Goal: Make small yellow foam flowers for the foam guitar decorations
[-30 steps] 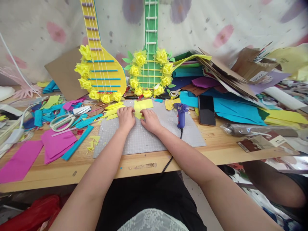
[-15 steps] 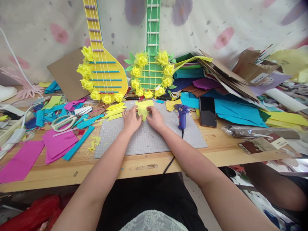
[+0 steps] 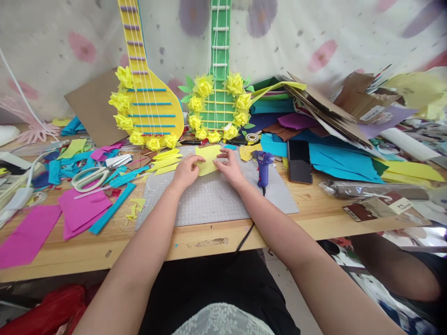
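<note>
A small yellow sheet of paper (image 3: 208, 160) lies over the grey cutting mat (image 3: 206, 204) between my hands. My left hand (image 3: 186, 173) is at its left edge, thumb and forefinger closed on the side of the sheet. From the right comes my right hand (image 3: 229, 168), fingers apart, with a fingertip touching the sheet's right edge. Beside my left hand lie several yellow paper strips (image 3: 166, 162). A blue glue gun (image 3: 264, 170) stands on the mat right of my right hand, its cord running off the table's front edge.
Yellow (image 3: 159, 104) and green (image 3: 219, 107) paper instruments with yellow flowers stand behind the mat. Scissors (image 3: 90, 179), pink sheets (image 3: 85, 207) and blue scraps lie left. A phone (image 3: 299, 161), blue paper (image 3: 344, 160) and cardboard (image 3: 324, 109) are right. Another person's arm (image 3: 394, 267) shows lower right.
The yellow sheet now lies flatter and more fully visible. My left hand has drawn slightly left, and the fingers of my right hand have lifted and spread.
</note>
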The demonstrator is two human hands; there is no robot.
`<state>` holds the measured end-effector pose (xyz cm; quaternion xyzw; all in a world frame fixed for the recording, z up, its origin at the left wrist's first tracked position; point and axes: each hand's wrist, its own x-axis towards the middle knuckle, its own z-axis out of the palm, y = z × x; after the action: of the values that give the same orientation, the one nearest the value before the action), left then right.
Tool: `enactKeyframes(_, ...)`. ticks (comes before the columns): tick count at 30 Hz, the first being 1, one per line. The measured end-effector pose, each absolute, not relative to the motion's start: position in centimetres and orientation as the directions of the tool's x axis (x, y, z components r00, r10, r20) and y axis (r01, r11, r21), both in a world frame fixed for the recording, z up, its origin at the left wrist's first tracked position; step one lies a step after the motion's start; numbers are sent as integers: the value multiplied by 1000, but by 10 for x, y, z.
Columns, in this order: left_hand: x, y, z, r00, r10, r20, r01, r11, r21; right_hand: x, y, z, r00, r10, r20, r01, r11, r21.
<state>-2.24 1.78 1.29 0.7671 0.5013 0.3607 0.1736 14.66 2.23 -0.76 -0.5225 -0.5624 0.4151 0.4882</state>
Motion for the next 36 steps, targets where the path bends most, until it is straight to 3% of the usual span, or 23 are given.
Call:
enactKeyframes(4, -19, 17, 15, 201, 820, 536, 682, -510, 524, 143, 21, -9, 15, 994, 109, 219, 104, -970)
enactKeyframes(7, -11, 10, 14, 90, 743, 664, 752, -488, 444, 143, 24, -14, 209, 970, 127, 216, 81, -973)
enactKeyframes(11, 6, -2, 11, 251, 750, 611, 786, -527, 323, 142, 26, -19, 366, 922, 126, 146, 76, -986)
enactKeyframes(13, 11, -4, 8, 234, 788, 570, 823, -473, 315, 140, 24, -16, 336, 933, 126, 103, 97, -990)
enactKeyframes(18, 7, 1, 5, 63, 874, 483, 851, -299, 431, 136, 15, -1, 140, 982, 128, -22, 132, -991)
enactKeyframes(24, -9, 11, 8, 124, 769, 627, 787, -461, 410, 144, 15, 8, 56, 991, 121, -114, 126, -985)
enactKeyframes(28, -13, 18, 4, 214, 811, 544, 766, -485, 422, 144, 18, 2, -40, 989, 143, -38, 141, -989)
enactKeyframes(31, -16, 20, -2, 222, 862, 455, 804, -426, 415, 144, 17, -3, -57, 981, 184, 112, 189, -975)
enactKeyframes(33, -18, 19, -4, 181, 894, 410, 847, -354, 397, 146, 16, -4, -93, 964, 250, 268, 266, -926)
enactKeyframes(36, -22, 15, -4, 124, 909, 398, 887, -281, 366, 152, 14, -3, -290, 896, 337, 458, 439, -773)
